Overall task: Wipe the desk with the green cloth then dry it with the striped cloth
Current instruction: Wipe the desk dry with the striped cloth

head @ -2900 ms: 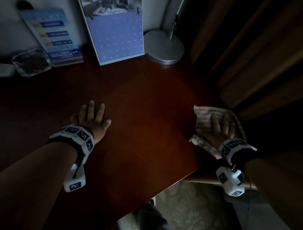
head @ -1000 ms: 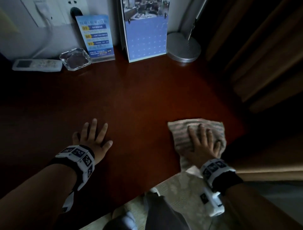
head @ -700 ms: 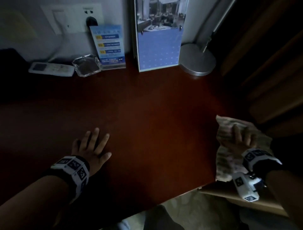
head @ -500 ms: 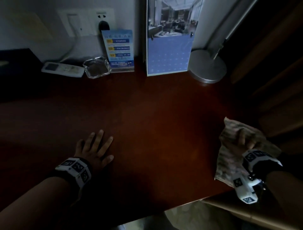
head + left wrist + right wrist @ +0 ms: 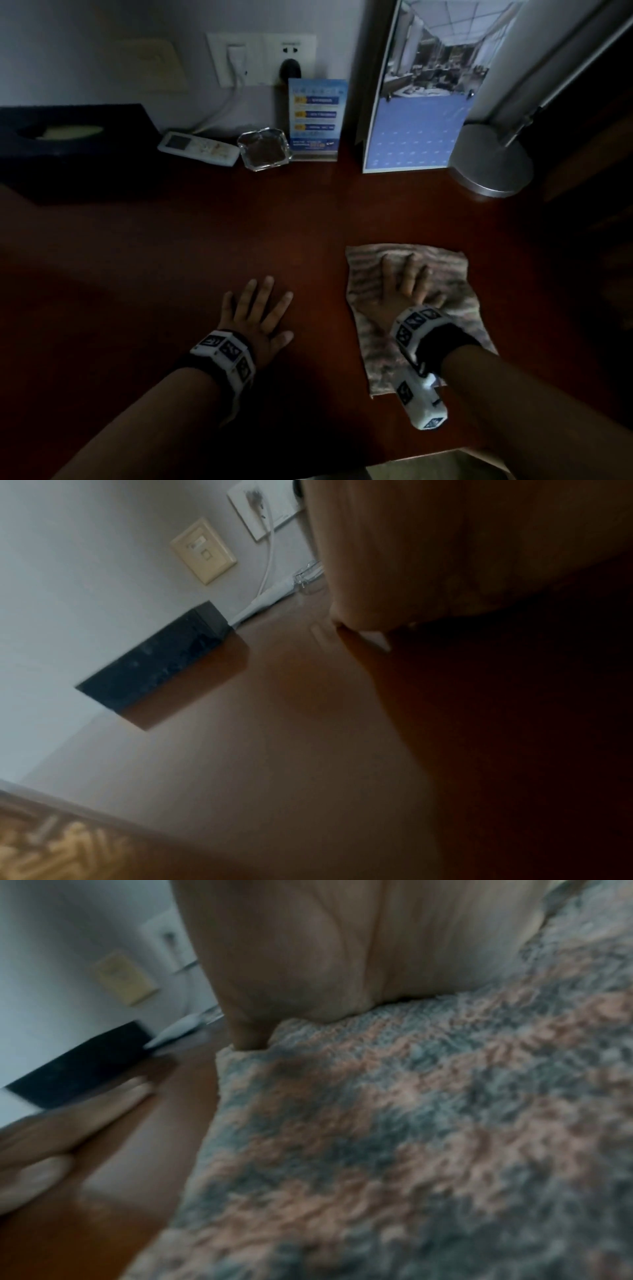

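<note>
The striped cloth (image 5: pixel 370 284) lies spread flat on the dark red-brown desk (image 5: pixel 171 274), right of centre; in the right wrist view the striped cloth (image 5: pixel 411 1137) shows fuzzy pink and grey bands. My right hand (image 5: pixel 406 284) presses flat on it with straight fingers. My left hand (image 5: pixel 257 308) rests palm down on the bare desk, just left of the cloth, fingers spread; its fingers (image 5: pixel 113 1102) show beside the cloth edge. No green cloth is in view.
Along the back wall stand a black tissue box (image 5: pixel 68 150), a white remote (image 5: pixel 198 149), a glass ashtray (image 5: pixel 263 149), a blue card stand (image 5: pixel 317 120), a calendar (image 5: pixel 418 137) and a lamp base (image 5: pixel 493 164). The desk's front edge (image 5: pixel 428 457) is near my right forearm.
My right hand has slid the striped cloth from the desk's right edge leftward and forward, spreading it flat. My left hand has stayed planted on the desk.
</note>
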